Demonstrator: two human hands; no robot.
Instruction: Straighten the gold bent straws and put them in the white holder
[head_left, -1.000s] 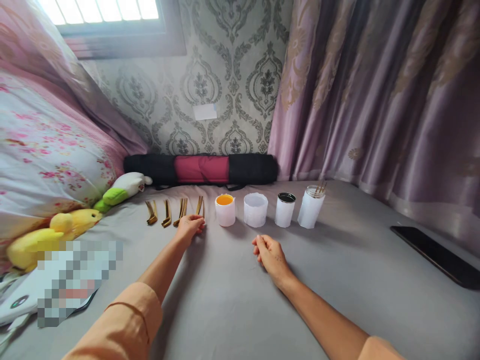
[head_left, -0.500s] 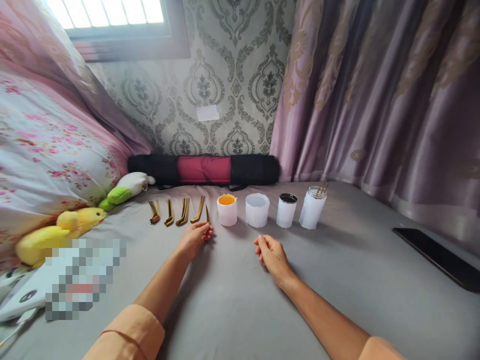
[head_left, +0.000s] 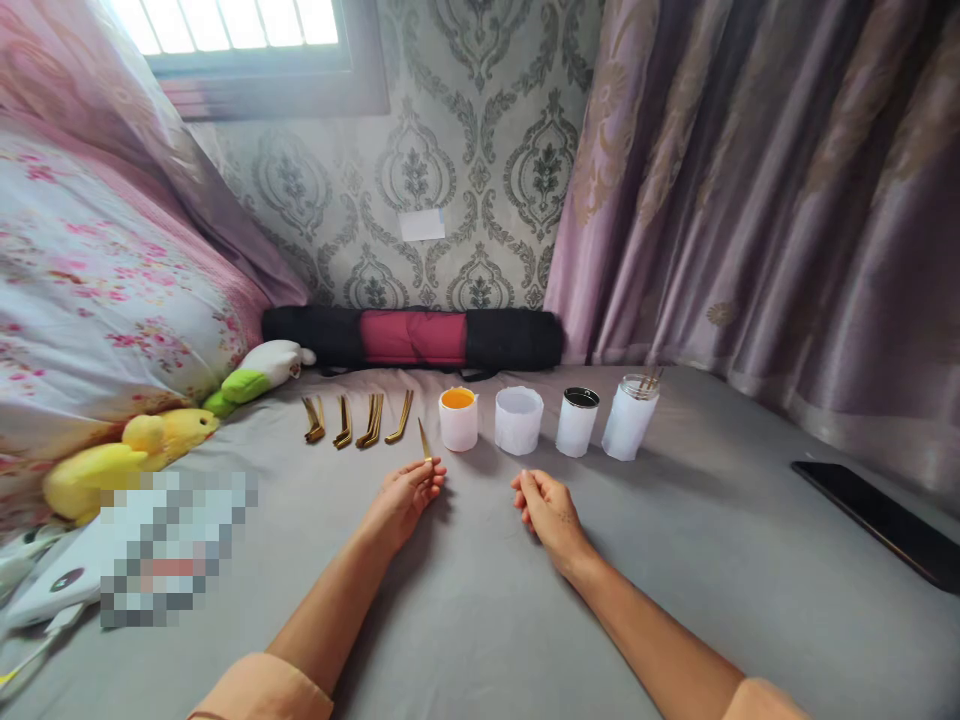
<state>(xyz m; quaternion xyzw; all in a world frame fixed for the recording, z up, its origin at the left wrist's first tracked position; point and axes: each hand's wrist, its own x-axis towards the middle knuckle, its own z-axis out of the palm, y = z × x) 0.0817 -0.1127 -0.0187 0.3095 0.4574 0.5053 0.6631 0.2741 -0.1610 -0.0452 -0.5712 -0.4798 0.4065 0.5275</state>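
My left hand [head_left: 406, 497] pinches a thin gold tweezer [head_left: 424, 440] whose tip points up, just in front of the orange-topped white cup [head_left: 458, 419]. Several more gold tweezers [head_left: 358, 421] lie in a row on the grey sheet to the left of that cup. My right hand [head_left: 545, 510] rests on the sheet with its fingers curled loosely and nothing in it. Beyond it stand a translucent cup [head_left: 518, 420], a dark-rimmed white cup [head_left: 577, 421] and a jar [head_left: 630, 415] with gold sticks in it.
A black and red roll [head_left: 412, 339] lies against the patterned wall. Plush toys [head_left: 131, 455] and a floral pillow [head_left: 97, 300] lie at the left, above a blurred patch. A dark phone [head_left: 885, 521] lies at the right. Purple curtains hang behind.
My left hand has taken one gold tweezer from the row and drawn it back and to the right, tip raised. My right hand has hardly moved.
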